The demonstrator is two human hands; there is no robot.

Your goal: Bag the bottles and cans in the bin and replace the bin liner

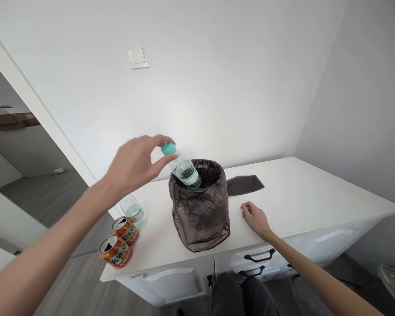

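Note:
My left hand (141, 160) pinches a clear plastic bottle (187, 172) by its turquoise cap (168, 148). The bottle tilts downward, its base inside the mouth of a bin lined with a dark plastic bag (200, 215). The bag's edge is folded over the bin's rim and hangs down its outside. To the right of the bin, my right hand (254, 217) rests on the white cabinet top with its fingers curled in; what they hold, if anything, is hidden.
Two orange drink cans (116, 251), both opened, and another clear bottle (133, 210) stand at the left end of the white cabinet top (283, 193). A folded dark bag (245, 184) lies behind the bin's right side. A wall with a light switch (138, 56) rises behind.

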